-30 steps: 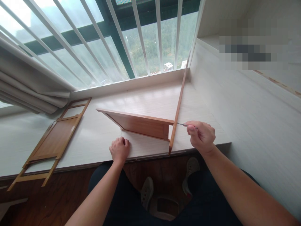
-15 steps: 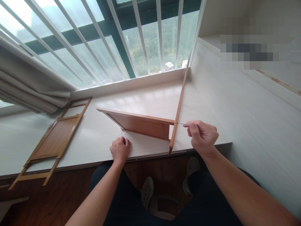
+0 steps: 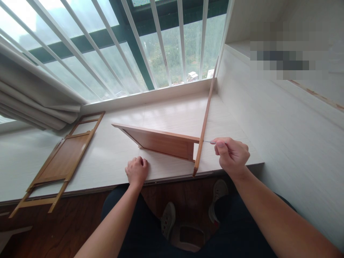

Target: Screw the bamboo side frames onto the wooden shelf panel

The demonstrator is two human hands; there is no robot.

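Observation:
My right hand (image 3: 233, 154) pinches a thin metal hex key (image 3: 208, 142), whose tip meets the outer side of a long wooden rail (image 3: 205, 123). A brown wooden panel (image 3: 163, 143) joins that rail at its right end and stands tilted on the white ledge (image 3: 166, 107). My left hand (image 3: 137, 170) rests on the ledge just in front of the panel, apart from it. Its fingers are curled in, and the palm side is hidden, so whether anything lies inside cannot be seen.
On the left, another wooden frame with a panel (image 3: 64, 157) lies flat, its near end overhanging the ledge. A barred window (image 3: 161, 46) runs along the back, with a grey curtain (image 3: 34, 93) at left. A white side wall (image 3: 279, 122) bounds the right.
My right hand keeps its pinch at the rail, with the hex key turned very slightly. Panel, rail and left hand stay in place.

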